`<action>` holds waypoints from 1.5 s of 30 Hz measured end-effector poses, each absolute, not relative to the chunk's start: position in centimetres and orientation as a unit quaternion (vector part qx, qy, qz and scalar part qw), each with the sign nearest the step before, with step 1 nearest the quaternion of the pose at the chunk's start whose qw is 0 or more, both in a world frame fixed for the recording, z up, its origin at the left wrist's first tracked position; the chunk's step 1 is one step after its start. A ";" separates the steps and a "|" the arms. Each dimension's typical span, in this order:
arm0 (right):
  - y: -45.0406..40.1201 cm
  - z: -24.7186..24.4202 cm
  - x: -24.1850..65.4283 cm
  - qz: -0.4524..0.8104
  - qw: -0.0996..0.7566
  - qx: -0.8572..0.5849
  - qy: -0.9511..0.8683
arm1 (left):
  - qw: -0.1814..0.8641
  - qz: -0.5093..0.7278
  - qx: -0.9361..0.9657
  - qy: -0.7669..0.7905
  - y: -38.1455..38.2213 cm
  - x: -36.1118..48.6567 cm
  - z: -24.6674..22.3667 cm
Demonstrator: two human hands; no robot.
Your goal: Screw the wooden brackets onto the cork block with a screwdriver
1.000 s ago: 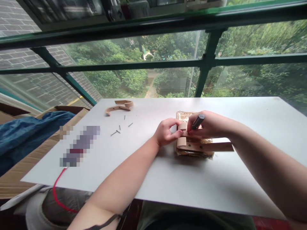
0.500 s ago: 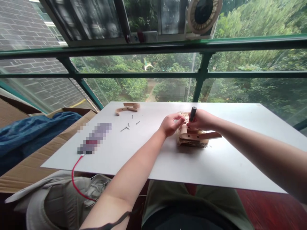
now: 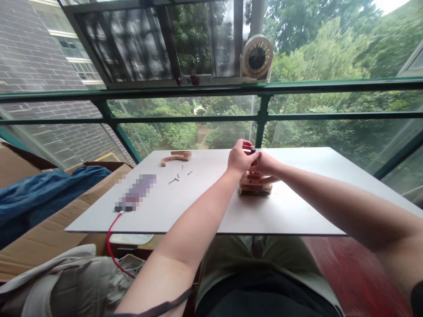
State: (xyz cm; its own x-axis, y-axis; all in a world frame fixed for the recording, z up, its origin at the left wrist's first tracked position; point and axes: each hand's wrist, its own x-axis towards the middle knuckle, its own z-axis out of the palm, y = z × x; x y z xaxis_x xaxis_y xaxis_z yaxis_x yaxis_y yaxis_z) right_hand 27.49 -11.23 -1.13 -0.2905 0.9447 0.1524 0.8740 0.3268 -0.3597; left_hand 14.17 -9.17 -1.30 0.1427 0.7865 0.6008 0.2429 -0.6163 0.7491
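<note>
My right hand [image 3: 266, 163] is closed around a screwdriver [image 3: 253, 150]; its black handle end shows, while the shaft is hidden. Close against it, my left hand [image 3: 240, 157] curls its fingers and thumb about the top of the same handle. Both hands are above a curved light-wood piece [image 3: 256, 179] with dark holes, which rests on a rough block wrapped in clear film [image 3: 255, 191]. One arm of the wood piece sticks out to the right, under my right wrist. The screwdriver's tip cannot be seen behind the hands.
Another curved wooden piece [image 3: 176, 158] lies at the back left of the white table [image 3: 205, 207]. Several screws [image 3: 177, 177] are scattered before it. A blurred-out phone-like object [image 3: 137, 192] with a red cable [image 3: 110, 237] is at left, beside a cardboard box [image 3: 62, 207].
My left hand has gone from beside the wood piece up to the screwdriver's handle. My right hand still holds the screwdriver, now more upright. The camera view has tilted upward.
</note>
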 end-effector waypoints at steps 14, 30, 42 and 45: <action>-12.5 4.1 30.7 0.022 0.150 -0.582 -0.799 | 0.334 0.524 0.728 0.289 -8.6 13.4 -1.7; -14.8 6.1 29.4 -0.085 0.160 -0.519 -0.835 | 0.402 0.519 0.713 0.245 -7.9 12.9 -3.2; -14.5 8.5 28.2 -0.058 0.029 -0.579 -0.813 | 0.383 0.520 0.700 0.305 -7.7 12.8 -3.7; -14.5 8.6 28.1 -0.067 0.011 -0.586 -0.808 | 0.401 0.507 0.706 0.289 -7.5 12.8 -3.7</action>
State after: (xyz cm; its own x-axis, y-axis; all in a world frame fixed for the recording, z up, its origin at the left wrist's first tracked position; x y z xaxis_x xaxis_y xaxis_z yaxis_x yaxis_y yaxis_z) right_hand 28.07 -14.54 8.60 -0.3138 0.9446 0.0964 0.9476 0.3051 0.0950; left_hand 12.79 -7.54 -3.72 0.3185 0.8144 0.4850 0.0010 -0.5119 0.8590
